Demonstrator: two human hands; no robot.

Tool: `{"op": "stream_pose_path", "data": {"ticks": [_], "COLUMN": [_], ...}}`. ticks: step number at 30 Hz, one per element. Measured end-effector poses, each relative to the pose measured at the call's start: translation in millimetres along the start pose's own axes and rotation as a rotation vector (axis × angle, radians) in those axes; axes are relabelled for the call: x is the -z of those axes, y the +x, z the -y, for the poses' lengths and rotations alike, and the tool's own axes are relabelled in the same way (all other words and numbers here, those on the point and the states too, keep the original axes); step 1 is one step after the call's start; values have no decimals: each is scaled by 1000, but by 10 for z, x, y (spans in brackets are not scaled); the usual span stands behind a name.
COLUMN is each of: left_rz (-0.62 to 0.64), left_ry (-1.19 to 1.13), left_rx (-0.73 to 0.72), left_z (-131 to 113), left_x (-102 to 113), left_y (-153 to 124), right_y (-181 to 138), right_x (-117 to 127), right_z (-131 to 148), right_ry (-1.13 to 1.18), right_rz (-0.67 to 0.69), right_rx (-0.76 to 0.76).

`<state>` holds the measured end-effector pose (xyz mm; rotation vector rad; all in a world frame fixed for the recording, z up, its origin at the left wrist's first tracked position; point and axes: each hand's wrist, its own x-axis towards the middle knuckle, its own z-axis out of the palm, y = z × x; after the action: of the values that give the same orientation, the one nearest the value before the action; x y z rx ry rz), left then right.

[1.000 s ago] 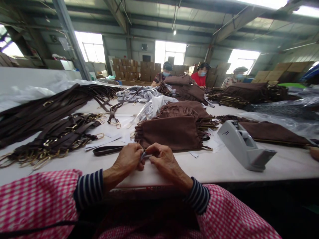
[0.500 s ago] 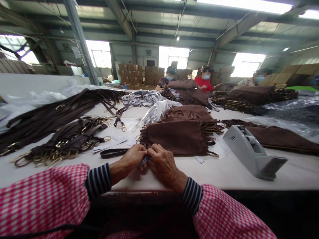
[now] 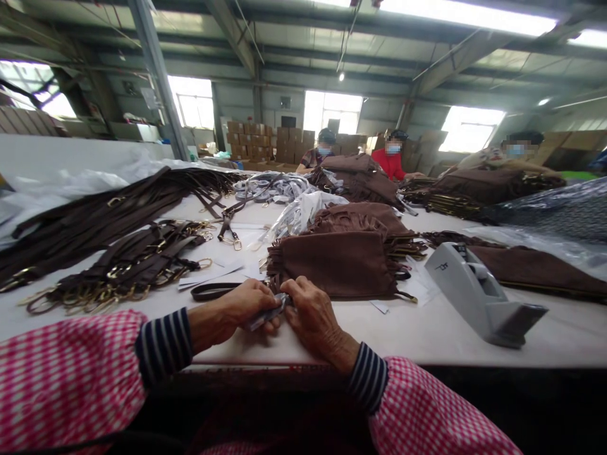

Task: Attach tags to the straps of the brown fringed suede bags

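Note:
Near the table's front edge, my left hand (image 3: 249, 306) is closed round a small grey wrapped piece (image 3: 266, 317), perhaps the covered end of a strap. My right hand (image 3: 313, 316) pinches the same piece at its right end, fingers bent. A dark brown strap loop (image 3: 213, 291) lies just left of my left hand; whether it joins the wrapped piece is hidden. Right behind my hands lies a brown fringed bag (image 3: 332, 262), flat, with more brown bags (image 3: 374, 215) stacked behind it.
On the left lie brown straps with gold clasps (image 3: 137, 259) and long brown straps (image 3: 104, 202). A grey tape dispenser (image 3: 474, 291) stands at the right. Grey-wrapped straps (image 3: 275, 186) and clear plastic (image 3: 298, 215) are farther back. Several co-workers sit across the table.
My left hand has shifted slightly left and down, showing more of the grey wrapped piece. My right hand stays almost in place. A co-worker at the far right has moved.

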<state>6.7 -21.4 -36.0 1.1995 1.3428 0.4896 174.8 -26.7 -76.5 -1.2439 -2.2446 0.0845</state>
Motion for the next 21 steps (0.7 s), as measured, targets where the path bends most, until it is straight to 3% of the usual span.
{"op": "stream_pose_path", "data": {"ticks": [9,21], "left_rz": [-92,-140], "left_ry": [35,70], "left_rx": [74,50], "left_z": [-32,36], "left_x": [-34,-4], "left_y": [-32,55], "right_y": [-59,-8], "right_x": [43,6], "right_z": [-13,-101], "right_ry": [149,67], "right_rz": [-2,33], "right_rx": [35,173]}}
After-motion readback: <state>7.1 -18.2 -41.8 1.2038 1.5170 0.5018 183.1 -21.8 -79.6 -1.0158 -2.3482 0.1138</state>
